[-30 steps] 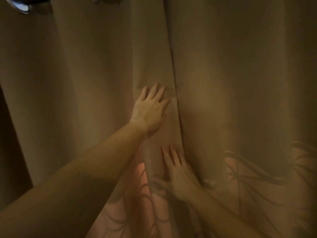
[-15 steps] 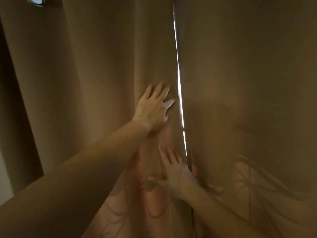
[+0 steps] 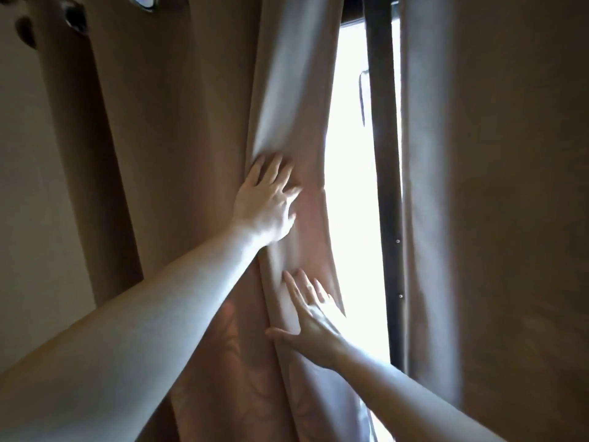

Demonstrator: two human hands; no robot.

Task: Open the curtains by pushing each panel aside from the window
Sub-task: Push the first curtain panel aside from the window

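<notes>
Pictured from head height at a bedroom-dim window: two brown curtain panels, parted down the middle, with a bright strip of window [image 3: 352, 193] showing between them. Left panel [image 3: 191, 154] bunched into folds and drawn off the glass; right panel [image 3: 494, 186] hanging flat and straight over its half, untouched.

Left hand [image 3: 266, 202] laid flat on the left panel just inside its free edge, fingers [image 3: 271, 167] spread and extended, palm against the cloth rather than gripping it. Right hand [image 3: 310, 320] placed lower on the same panel, also flat and splayed, thumb out to the side, fingertips resting on a pale fold near the hem edge. Neither hand closed around anything; both stretched wide, one above the other, well apart yet on the same strip of fabric.

Judged to be set that way for a push rather than a pull: two palms at different heights likely meant to move the whole edge sideways together, so as to keep the lower part from trailing behind the upper. Pale lining of the left panel turned toward the room where the edge had folded back, lit by the daylight.

Dark window frame [image 3: 382, 186] standing upright in the gap, close beside the right panel's edge. Metal eyelet [image 3: 143, 0] glimpsed at the top of the left panel, with bare wall [image 3: 28, 202] beyond it as room for the bunched cloth. First panel only partly aside; second not yet begun.
</notes>
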